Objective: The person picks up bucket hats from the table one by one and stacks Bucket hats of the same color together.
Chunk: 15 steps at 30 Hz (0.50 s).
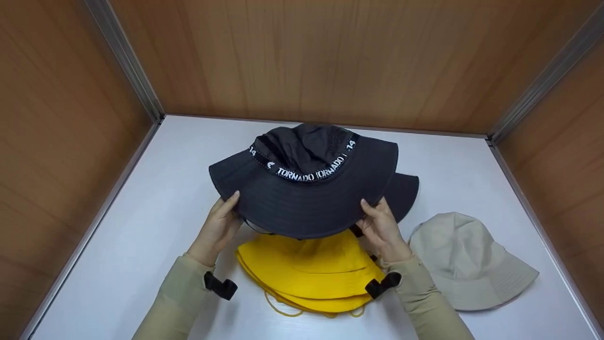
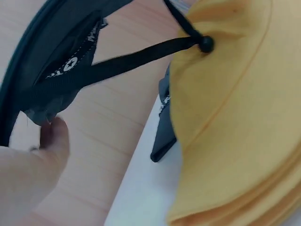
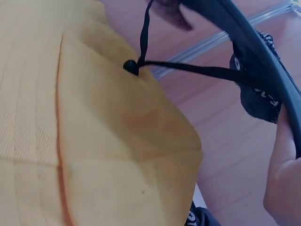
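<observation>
A dark grey bucket hat (image 1: 302, 208) with white TORNADO lettering on its band is held up over the table, crown toward the back. My left hand (image 1: 219, 231) grips its brim at the left, thumb on top. At the right my right hand (image 1: 383, 233) pinches the same brim, thumb on top. Below hangs a black chin strap (image 2: 136, 59) with a round toggle (image 2: 206, 44), in front of the yellow hats in both wrist views. Nearer me lie stacked yellow bucket hats (image 1: 311, 283), partly covered by the dark brim.
Another dark hat (image 1: 405, 193) shows its brim behind my right hand. A beige bucket hat (image 1: 467, 264) lies on the white table (image 1: 118, 255) at the right. Wooden panels (image 1: 302, 61) enclose the back and sides. A yellow cord (image 1: 283, 311) sticks out under the yellow stack.
</observation>
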Each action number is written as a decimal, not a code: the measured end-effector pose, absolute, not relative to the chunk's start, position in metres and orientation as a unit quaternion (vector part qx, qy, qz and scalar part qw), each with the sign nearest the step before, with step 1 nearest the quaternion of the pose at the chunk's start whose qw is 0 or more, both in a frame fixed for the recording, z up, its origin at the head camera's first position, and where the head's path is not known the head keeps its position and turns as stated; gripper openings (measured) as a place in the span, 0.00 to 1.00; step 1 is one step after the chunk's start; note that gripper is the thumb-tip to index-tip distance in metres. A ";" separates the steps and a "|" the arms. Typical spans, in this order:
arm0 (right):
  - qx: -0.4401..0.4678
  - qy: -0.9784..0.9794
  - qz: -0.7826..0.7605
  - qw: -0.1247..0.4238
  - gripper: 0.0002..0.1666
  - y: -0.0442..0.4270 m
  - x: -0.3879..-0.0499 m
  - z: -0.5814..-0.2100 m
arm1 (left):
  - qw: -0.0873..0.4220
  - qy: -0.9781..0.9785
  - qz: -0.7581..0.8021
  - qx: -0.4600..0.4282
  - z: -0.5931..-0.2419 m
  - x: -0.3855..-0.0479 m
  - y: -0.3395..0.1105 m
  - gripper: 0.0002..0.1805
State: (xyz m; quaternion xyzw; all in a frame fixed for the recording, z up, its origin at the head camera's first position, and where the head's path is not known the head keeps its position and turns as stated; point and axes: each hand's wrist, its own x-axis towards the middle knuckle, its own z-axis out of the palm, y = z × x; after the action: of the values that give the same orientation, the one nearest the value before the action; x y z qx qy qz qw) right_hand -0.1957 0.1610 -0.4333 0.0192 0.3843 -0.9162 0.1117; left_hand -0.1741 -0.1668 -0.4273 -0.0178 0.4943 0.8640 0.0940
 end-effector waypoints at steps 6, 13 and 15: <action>0.011 0.361 -0.928 0.090 0.19 0.156 -0.198 -0.425 | 0.119 0.516 0.848 -0.002 -0.434 -0.160 -0.157 0.27; 0.011 0.378 -0.923 0.076 0.17 0.139 -0.201 -0.417 | 0.189 0.501 0.845 0.011 -0.426 -0.154 -0.135 0.28; 0.007 0.385 -0.920 0.075 0.16 0.133 -0.200 -0.415 | 0.185 0.475 0.860 -0.001 -0.424 -0.155 -0.130 0.30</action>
State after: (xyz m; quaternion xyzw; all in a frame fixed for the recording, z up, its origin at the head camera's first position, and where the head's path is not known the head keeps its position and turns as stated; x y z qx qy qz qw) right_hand -0.2000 0.1325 -0.4149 0.0065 0.3847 -0.9199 0.0755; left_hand -0.1551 -0.1299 -0.4242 -0.0007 0.4755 0.8601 0.1847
